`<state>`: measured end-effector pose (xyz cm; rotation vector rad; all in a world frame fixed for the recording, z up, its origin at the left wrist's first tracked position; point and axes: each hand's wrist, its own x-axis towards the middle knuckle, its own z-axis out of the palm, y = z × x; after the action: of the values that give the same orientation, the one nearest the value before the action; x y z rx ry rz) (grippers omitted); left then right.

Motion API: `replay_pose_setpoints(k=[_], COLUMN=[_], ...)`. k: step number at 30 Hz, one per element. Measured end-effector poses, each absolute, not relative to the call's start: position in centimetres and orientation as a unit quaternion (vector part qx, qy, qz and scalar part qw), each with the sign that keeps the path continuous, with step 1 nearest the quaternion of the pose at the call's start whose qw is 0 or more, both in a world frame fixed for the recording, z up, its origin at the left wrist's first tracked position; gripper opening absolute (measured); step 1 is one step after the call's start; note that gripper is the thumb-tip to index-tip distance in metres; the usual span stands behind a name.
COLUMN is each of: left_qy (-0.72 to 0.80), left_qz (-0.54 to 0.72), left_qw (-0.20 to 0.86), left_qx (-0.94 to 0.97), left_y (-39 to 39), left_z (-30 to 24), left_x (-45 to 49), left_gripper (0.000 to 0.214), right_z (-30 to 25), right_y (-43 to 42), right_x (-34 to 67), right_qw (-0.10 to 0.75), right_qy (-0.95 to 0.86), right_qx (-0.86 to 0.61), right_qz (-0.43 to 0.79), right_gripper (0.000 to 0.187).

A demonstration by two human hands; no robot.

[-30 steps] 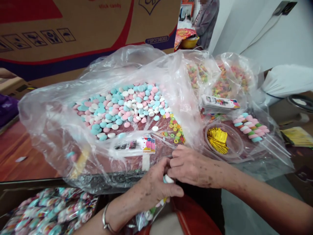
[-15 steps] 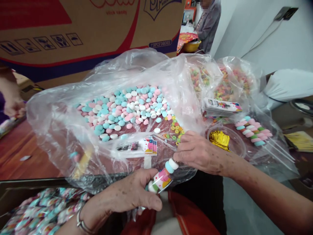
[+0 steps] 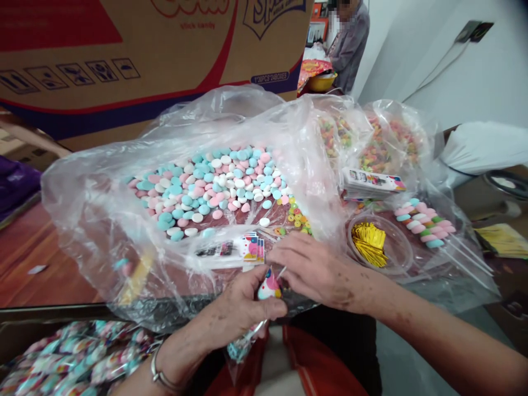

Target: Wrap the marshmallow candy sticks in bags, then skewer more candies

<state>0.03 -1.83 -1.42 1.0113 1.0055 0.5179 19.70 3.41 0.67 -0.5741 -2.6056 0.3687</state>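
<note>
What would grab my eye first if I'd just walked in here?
Probably the pink, blue and white candies heaped amid clear plastic, mid-view. Behind them looms a big printed carton; to their right, gold ties shine in a round dish. Nearest you, the left hand grips a wrapped candy, the right hand close beside it.

Head-worn view, forward and down, near both hands (image 3: 243,301) (image 3: 319,272)
</note>
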Motion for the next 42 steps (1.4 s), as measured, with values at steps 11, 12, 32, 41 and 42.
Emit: replay_pose_setpoints(k=[11, 12, 32, 41, 42], left_qy=[0.559, 0.564, 0.456, 0.383, 0.371], left_qz=[0.265, 0.28, 0.389, 0.218, 0.214], left_qw=[0.671, 0.658, 0.763, 0.881, 0.885], left_qx=[0.409, 0.414, 0.241, 0.173, 0.18], left_y=[-2.5, -2.4, -1.8, -1.2, -1.2], left_z=[-2.4, -2.5, -1.4, -2.2, -2.2], left_x=[1.1, 1.2, 1.2, 0.4, 0.4], left_gripper=[0.051, 0.049, 0.015, 0.033, 0.04], right_z=[-1.2, -1.3, -3.4, -3.0, -2.9], right_y=[3.1, 2.8, 1.4, 2.5, 2.5], right_x=[19.6, 19.5, 17.2, 18.7, 18.8], right_qw=[0.308, 0.311, 0.396, 0.368, 0.37], right_qy=[-0.895, -0.881, -0.45, -0.74, -0.756], right_qx=[-0.229, -0.242, -0.286, -0.245, -0.25], right_qz=[0.227, 0.26, 0.748, 0.508, 0.479], right_gripper=[0.031, 0.031, 0.023, 0.014, 0.016])
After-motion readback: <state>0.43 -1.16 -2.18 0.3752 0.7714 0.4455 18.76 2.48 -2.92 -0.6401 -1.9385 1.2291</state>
